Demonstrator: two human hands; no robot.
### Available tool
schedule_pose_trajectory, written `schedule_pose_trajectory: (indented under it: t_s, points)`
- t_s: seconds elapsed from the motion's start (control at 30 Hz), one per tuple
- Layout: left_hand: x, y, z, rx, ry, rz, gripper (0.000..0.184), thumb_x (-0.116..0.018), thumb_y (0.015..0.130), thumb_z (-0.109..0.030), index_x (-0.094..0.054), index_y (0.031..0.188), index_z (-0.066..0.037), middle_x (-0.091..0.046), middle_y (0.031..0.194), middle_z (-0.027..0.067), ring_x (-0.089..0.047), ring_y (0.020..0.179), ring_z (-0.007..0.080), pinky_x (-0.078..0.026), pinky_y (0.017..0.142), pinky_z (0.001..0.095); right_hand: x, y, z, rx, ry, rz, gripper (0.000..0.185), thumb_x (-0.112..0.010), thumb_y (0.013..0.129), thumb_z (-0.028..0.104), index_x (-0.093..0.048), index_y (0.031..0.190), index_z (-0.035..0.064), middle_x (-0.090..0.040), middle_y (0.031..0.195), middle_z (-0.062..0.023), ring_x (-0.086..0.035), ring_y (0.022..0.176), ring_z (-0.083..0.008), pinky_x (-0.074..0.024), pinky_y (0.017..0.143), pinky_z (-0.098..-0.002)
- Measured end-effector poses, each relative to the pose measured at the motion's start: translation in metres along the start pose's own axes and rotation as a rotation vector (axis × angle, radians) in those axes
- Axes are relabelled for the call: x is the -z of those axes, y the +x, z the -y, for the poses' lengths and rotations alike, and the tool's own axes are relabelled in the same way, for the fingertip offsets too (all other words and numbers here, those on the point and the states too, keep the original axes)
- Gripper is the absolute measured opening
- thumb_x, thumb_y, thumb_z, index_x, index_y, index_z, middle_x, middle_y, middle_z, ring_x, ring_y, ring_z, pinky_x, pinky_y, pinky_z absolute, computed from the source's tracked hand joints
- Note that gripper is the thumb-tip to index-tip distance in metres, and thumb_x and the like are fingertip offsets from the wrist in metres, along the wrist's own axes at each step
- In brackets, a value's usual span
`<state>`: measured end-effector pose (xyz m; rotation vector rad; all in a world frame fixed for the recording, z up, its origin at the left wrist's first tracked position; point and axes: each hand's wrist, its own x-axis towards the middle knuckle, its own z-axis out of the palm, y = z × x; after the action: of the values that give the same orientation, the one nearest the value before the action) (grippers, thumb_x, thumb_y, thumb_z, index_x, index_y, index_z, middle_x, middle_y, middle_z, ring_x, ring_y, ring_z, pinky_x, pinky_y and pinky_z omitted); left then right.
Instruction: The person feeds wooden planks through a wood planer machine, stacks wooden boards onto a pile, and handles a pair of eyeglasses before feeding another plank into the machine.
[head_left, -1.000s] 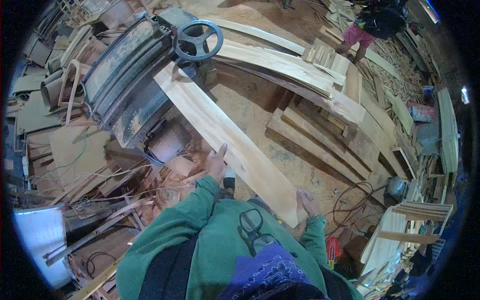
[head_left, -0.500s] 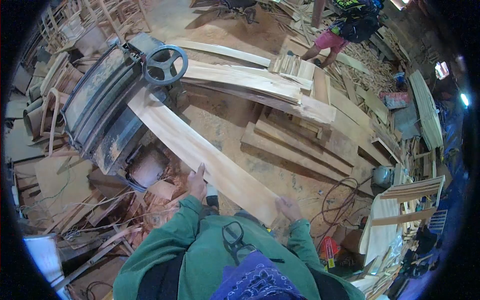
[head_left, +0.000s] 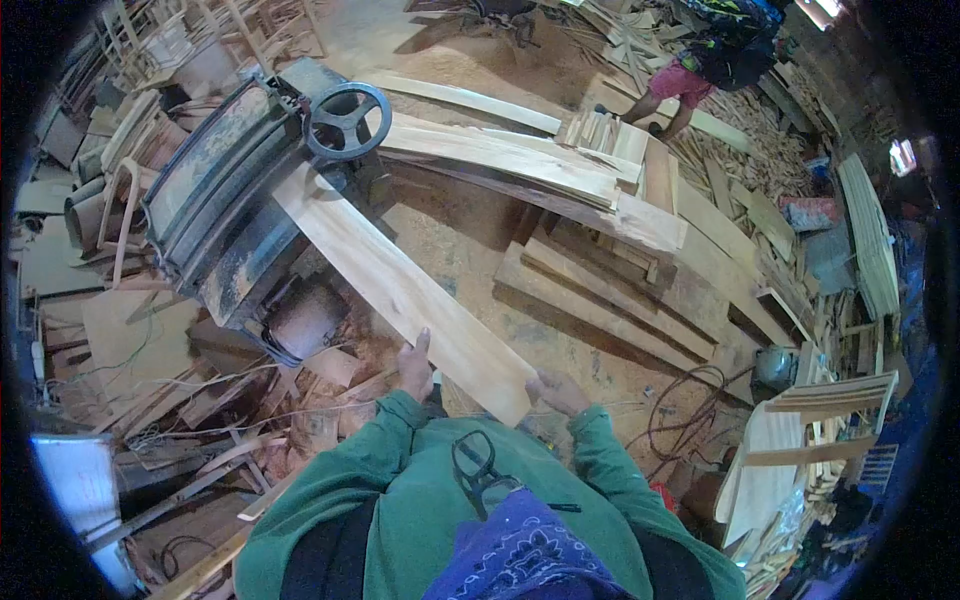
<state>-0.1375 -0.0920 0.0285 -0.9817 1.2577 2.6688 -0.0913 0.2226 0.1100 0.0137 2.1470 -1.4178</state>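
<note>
A long pale board point(head_left: 400, 285) slants from the machine down to my body, its far end at the opening beneath the machine's handwheel point(head_left: 347, 121). My left hand point(head_left: 415, 367) grips the board's left edge near the close end, thumb on top and the other fingers hidden below. At the near right corner, my right hand point(head_left: 558, 391) holds the board's edge, its fingers partly hidden.
Beyond the board, planks point(head_left: 540, 165) lie stacked beside thicker timbers point(head_left: 610, 300). Another person point(head_left: 680, 85) stands at the upper right. A cable point(head_left: 680, 415) coils on the floor at right. Scrap wood point(head_left: 150, 400) is heaped at left.
The board has moved farther toward the machine, and less of it shows. Both my hands have gone along with it, still holding on. The camera view has shifted too.
</note>
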Motion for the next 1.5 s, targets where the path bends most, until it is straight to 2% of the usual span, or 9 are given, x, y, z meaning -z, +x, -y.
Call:
schedule_pose_trajectory:
  t_s: [0.13,0.23,0.53,0.83,0.93,1.23,1.33,1.43,1.5]
  points:
    - [-0.023,-0.031,0.010,0.023,0.105,-0.057,0.034,-0.067,0.097,-0.024,-0.060,0.116,0.004,-0.067,0.110,0.0126,-0.067,0.091,0.0198,-0.057,0.074,0.0330,0.002,0.023,-0.012,0.131,-0.059,0.103,0.042,-0.059,0.098,0.038,-0.059,0.126,0.0067,-0.070,0.094,-0.0089,-0.065,0.088,-0.0209,-0.0522,0.082,-0.0374]
    - [-0.025,-0.048,0.020,0.076,0.223,-0.048,0.036,-0.066,0.097,-0.026,-0.061,0.115,0.004,-0.068,0.105,0.0119,-0.069,0.087,0.0198,-0.058,0.073,0.0328,0.007,0.036,-0.008,-0.077,0.043,0.313,0.052,-0.058,0.100,0.033,-0.048,0.145,0.0085,-0.068,0.113,-0.0115,-0.064,0.100,-0.0206,-0.0489,0.095,-0.0360]
    - [-0.035,-0.055,0.036,-0.028,0.059,-0.081,0.036,-0.062,0.100,-0.027,-0.056,0.121,0.002,-0.067,0.109,0.0127,-0.068,0.097,0.0232,-0.058,0.081,0.0375,0.010,0.050,0.001,0.242,-0.066,0.260,0.062,-0.061,0.098,0.037,-0.040,0.150,0.0102,-0.062,0.126,-0.0141,-0.061,0.111,-0.0223,-0.0493,0.097,-0.0385]
    - [-0.029,-0.059,0.016,0.022,-0.009,-0.128,0.029,-0.059,0.101,-0.029,-0.057,0.114,-0.003,-0.067,0.107,0.0111,-0.069,0.092,0.0228,-0.059,0.078,0.0407,0.016,0.072,0.017,0.061,-0.162,0.445,0.077,-0.063,0.095,0.045,-0.032,0.155,0.0096,-0.053,0.142,-0.0178,-0.058,0.121,-0.0286,-0.0474,0.102,-0.0392]
    - [-0.021,-0.048,0.013,0.000,0.081,-0.108,0.030,-0.055,0.103,-0.034,-0.054,0.116,-0.007,-0.065,0.106,0.0101,-0.069,0.090,0.0252,-0.060,0.081,0.0481,0.012,0.076,0.015,0.132,-0.164,0.356,0.078,-0.064,0.095,0.045,-0.032,0.155,0.0087,-0.052,0.143,-0.0184,-0.058,0.122,-0.0287,-0.0467,0.104,-0.0387]
    - [-0.031,-0.032,-0.025,0.032,0.048,-0.133,0.023,-0.054,0.104,-0.031,-0.055,0.104,-0.008,-0.067,0.091,0.0071,-0.069,0.075,0.0171,-0.059,0.064,0.0337,0.016,0.096,0.045,0.059,-0.110,0.318,0.065,-0.067,0.094,0.041,-0.049,0.146,0.0071,-0.057,0.140,-0.0159,-0.061,0.119,-0.0281,-0.0487,0.102,-0.0384]
    - [-0.023,-0.027,-0.044,0.100,0.148,-0.077,0.023,-0.054,0.103,-0.033,-0.053,0.099,-0.010,-0.065,0.084,0.0047,-0.068,0.071,0.0152,-0.057,0.060,0.0312,0.017,0.102,0.077,-0.030,-0.243,0.310,0.059,-0.068,0.094,0.040,-0.055,0.141,0.0074,-0.059,0.138,-0.0153,-0.063,0.114,-0.0272,-0.0506,0.098,-0.0370]
    - [-0.021,-0.018,-0.050,0.067,0.169,-0.074,0.025,-0.055,0.103,-0.035,-0.053,0.097,-0.011,-0.064,0.080,0.0031,-0.066,0.069,0.0139,-0.056,0.058,0.0305,0.011,0.117,0.073,-0.013,-0.087,0.301,0.057,-0.069,0.093,0.039,-0.057,0.139,0.0079,-0.062,0.134,-0.0147,-0.064,0.111,-0.0250,-0.0518,0.096,-0.0358]
    - [-0.014,-0.006,-0.051,0.091,0.187,-0.079,0.026,-0.056,0.102,-0.036,-0.054,0.096,-0.011,-0.064,0.080,0.0027,-0.066,0.068,0.0136,-0.055,0.057,0.0305,0.014,0.129,0.079,-0.017,-0.204,0.341,0.059,-0.067,0.093,0.043,-0.058,0.138,0.0073,-0.064,0.129,-0.0178,-0.065,0.111,-0.0290,-0.0514,0.097,-0.0395]
